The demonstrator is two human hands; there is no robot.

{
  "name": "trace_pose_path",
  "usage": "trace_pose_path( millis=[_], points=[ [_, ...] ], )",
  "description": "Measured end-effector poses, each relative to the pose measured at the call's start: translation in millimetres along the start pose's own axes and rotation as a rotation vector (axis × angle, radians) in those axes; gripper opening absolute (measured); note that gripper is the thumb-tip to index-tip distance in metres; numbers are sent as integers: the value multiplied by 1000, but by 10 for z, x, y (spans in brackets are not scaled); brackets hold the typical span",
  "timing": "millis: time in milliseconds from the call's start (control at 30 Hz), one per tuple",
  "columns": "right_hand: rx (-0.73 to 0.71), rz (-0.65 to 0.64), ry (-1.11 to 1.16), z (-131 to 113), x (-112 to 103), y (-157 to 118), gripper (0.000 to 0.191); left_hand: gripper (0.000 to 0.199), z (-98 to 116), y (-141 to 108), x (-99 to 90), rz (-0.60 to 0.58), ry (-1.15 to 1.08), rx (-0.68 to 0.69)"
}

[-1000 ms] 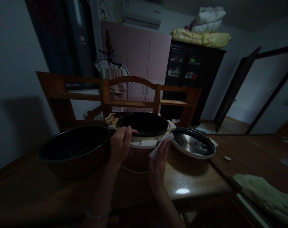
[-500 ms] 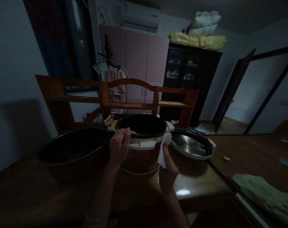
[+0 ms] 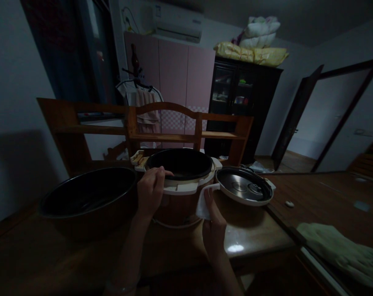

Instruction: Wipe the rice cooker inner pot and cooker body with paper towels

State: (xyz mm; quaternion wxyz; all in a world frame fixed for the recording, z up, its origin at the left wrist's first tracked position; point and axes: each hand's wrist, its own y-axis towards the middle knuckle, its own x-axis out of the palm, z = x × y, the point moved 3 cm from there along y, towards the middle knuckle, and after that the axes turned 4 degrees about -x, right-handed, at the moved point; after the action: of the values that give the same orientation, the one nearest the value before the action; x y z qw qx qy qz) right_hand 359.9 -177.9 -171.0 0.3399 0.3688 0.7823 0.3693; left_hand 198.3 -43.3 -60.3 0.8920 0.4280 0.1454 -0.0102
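An electric cooker (image 3: 177, 209) with a brown body, pale rim and dark interior stands lidless on the table in front of me. My left hand (image 3: 151, 189) is closed over its near left rim, the thumb pointing along the edge. At the cooker's right side, my right hand (image 3: 214, 226) pinches a white cloth or tissue (image 3: 204, 205), pressed to the outer wall below the rim. The cooker's lid (image 3: 243, 187) lies to the right with its metal inner face up. On the left sits a large dark pot (image 3: 90, 193).
A wooden shelf rack (image 3: 168, 137) rises along the table's back edge. Greenish fabric (image 3: 337, 246) lies at lower right, and a small white object (image 3: 289, 204) rests on the brown surface to the right. The table top (image 3: 251, 234) is glossy.
My right hand has moved slightly down the cooker's side with the white cloth, which now hangs differently. My left hand keeps its place on the rim. The whole view has shifted a little.
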Motion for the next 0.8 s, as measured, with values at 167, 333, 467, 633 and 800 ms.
trace_pose_path(
  millis=[167,333,467,633,800],
  points=[
    [37,-52,33,57,-82,-16,83,44,-3,1,4,-1,-2,-1],
    [128,-87,142,57,-143,-11,78,45,-8,-1,3,1,-2,-1],
    [227,-49,187,67,-122,-39,67,45,-12,-2,6,-2,-5,0],
    [421,35,288,288,-32,27,52,45,-12,-1,5,1,-5,-1],
    [572,102,382,542,0,291,55,44,-17,1,6,11,-3,12]
  ],
)
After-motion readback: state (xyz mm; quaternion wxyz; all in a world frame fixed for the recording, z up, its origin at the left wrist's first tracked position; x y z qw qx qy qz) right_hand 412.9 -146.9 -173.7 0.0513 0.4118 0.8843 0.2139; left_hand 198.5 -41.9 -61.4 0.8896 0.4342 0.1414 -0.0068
